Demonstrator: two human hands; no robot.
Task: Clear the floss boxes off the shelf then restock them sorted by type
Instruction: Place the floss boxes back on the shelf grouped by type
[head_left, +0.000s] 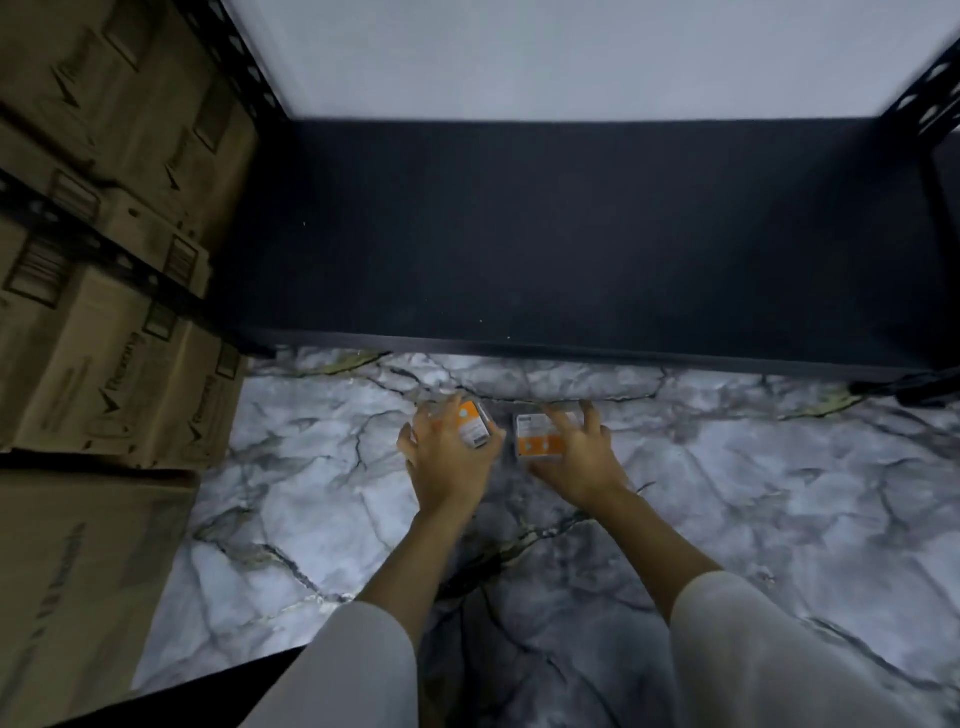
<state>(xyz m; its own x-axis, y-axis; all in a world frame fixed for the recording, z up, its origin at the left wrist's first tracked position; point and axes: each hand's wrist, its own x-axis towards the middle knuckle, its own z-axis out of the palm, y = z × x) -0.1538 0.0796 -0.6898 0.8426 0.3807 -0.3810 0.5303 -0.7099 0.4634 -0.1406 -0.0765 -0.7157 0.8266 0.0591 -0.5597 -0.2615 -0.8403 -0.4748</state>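
My hands over two floss boxes on the marble floor, just short of the shelf edge.

My left hand curls its fingers round the left floss box, an orange and white pack that sits tilted under my fingertips. My right hand is spread wide, fingers bent and apart, over the right floss box, which lies flat with its orange band toward my wrist; I cannot tell whether my fingers press on it or only hover. The two boxes are just beside each other, in the gap between my hands. Beyond my fingertips runs the dark shelf, its front lip close above both boxes. Well off to the left of my left hand stand stacked cardboard cartons. The floor under my forearms is grey veined marble.
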